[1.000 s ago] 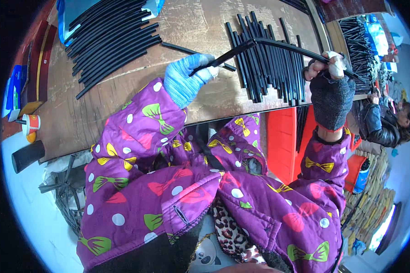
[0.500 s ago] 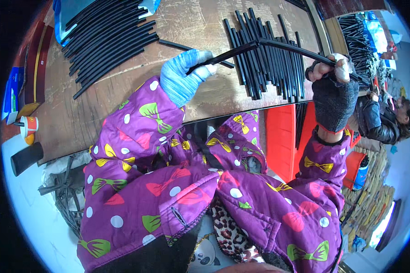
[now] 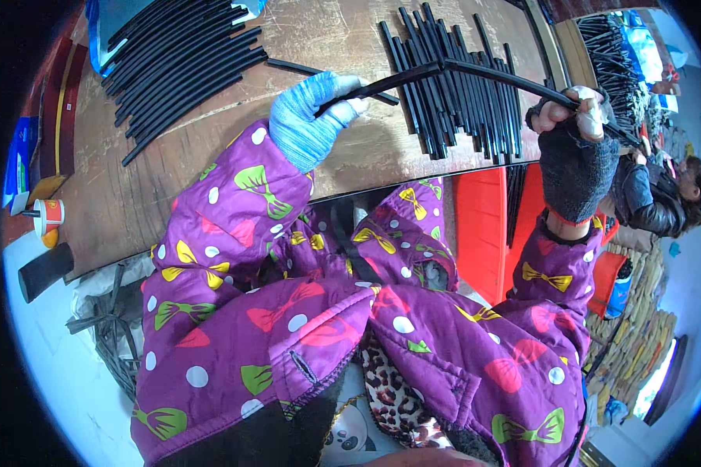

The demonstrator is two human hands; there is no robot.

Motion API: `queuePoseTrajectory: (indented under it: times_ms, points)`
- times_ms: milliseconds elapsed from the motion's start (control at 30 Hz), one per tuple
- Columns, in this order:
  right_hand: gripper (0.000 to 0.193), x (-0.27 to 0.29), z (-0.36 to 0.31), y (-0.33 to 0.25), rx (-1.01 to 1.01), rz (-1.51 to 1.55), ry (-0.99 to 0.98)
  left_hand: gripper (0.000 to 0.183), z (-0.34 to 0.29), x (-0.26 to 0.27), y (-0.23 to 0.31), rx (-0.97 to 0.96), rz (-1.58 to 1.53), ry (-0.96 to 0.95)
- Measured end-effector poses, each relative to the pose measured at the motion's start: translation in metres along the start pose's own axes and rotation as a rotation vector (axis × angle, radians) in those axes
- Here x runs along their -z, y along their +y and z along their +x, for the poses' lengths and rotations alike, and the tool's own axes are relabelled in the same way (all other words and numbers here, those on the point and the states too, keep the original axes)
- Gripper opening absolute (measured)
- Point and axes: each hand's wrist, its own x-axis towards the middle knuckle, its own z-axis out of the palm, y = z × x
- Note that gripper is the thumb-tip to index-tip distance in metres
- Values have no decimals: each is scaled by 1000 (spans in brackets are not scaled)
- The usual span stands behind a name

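Two black tubes meet end to end in front of me, forming a shallow peak above the table. My left hand, in a light blue glove, pinches the left tube between thumb and fingers. Around the right tube the bare fingertips of my right hand are closed; it wears a dark grey fingerless glove, with white wrapping on a finger. Whether the two ends are joined or only touch, I cannot tell. Behind them lies a row of black tubes. One loose tube passes behind my left hand.
A larger pile of black tubes covers the left of the brown wooden table. Red crates stand below its front edge. At the left edge sits a paper cup. Another person works at the right, near more tubes.
Both hands keep their hold on the tubes, whose ends still meet. My left hand shows slightly higher and further left, and the right slightly further right; the view has shifted a little.
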Motion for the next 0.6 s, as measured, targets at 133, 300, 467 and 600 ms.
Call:
queuePoseTrajectory:
  times_ms: [133, 300, 467, 600]
  points:
    - [19, -3, -5, -3, 67, -110, -7, 22, 1, 2, -2, -2, 22, -30]
    - [20, -8, -17, -9, 260, -321, -31, 22, 3, 4, -3, -59, 100, -70]
    - [21, 11, -1, -22, 113, -333, 9, 22, 7, 1, 11, -292, 305, -169]
    - [17, 29, 17, -12, 16, -251, -146, 21, 10, 1, 10, -369, 441, -180]
